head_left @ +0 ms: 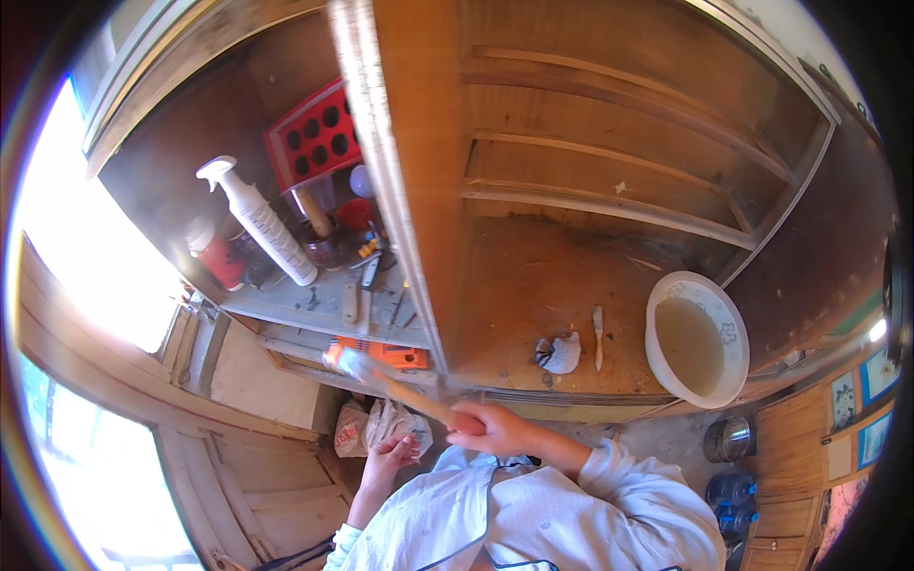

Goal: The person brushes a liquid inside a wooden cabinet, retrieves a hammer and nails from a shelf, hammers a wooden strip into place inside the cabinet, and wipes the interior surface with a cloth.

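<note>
My right hand [500, 430] is wrapped round the red end of a wooden-handled tool [409, 392]. Its pale, silvery head points up and left, in front of the lower shelf, and is too blurred to name. Beside it and lower, my left hand [392, 455] is raised with its fingers curled together; anything small in them is hidden. On the brown cabinet board ahead lie a small wooden-handled brush [598, 338] and a crumpled grey-white cloth [560, 353]. A white basin [657, 366] of murky water stands to their right.
An upright wooden partition [419, 171] divides the cabinet. The left shelf holds a white spray bottle [262, 224], a red-and-white bottle [217, 255], a red rack with round holes [286, 143] and several tools. Plastic bags [352, 433] hang below. Blue water bottles [731, 490] stand at right.
</note>
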Demonstrator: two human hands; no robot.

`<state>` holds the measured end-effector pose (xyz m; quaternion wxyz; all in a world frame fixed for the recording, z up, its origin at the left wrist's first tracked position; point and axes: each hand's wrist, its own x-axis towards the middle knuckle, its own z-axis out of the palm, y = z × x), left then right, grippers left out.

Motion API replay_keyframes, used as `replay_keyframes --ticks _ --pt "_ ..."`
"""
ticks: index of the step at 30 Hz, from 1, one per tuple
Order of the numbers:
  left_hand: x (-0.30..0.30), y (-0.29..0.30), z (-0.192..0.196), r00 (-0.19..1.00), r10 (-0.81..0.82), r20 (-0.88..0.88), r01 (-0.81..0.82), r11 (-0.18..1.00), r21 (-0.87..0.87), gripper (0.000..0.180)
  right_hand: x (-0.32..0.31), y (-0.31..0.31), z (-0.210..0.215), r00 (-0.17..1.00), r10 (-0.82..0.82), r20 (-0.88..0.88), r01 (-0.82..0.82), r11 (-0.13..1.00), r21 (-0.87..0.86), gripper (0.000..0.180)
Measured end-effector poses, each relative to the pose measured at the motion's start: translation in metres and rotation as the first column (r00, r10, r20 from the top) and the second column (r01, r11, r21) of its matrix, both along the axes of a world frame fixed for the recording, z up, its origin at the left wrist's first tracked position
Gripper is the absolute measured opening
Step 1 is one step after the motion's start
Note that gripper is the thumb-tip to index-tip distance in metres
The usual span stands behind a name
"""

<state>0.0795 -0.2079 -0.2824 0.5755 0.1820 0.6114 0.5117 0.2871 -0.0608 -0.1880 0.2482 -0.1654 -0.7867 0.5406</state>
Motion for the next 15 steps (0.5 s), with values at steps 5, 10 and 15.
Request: replay_keyframes --ticks 5,10,15 --pt "0.083 0.039 -0.014 0.981 -0.150 -0.123 0.155 0.987 0.031 0.022 0.114 0.011 0.007 0.994 -0.066 0.083 0.072 0.994 -0.077 0.025" --pt "0.169 0.122 0.031 0.986 -0.081 -0.145 0.091 0.994 0.067 0.024 0.191 0.012 -0.032 0.953 -0.279 0.116 0.296 0.937 -0.183 0.024" --pt "0.171 0.202 0.035 0.996 -0.020 -0.084 0.034 0.984 0.177 0.016 0.229 0.024 -0.054 0.933 -0.325 0.152 0.348 0.719 -0.601 0.013"
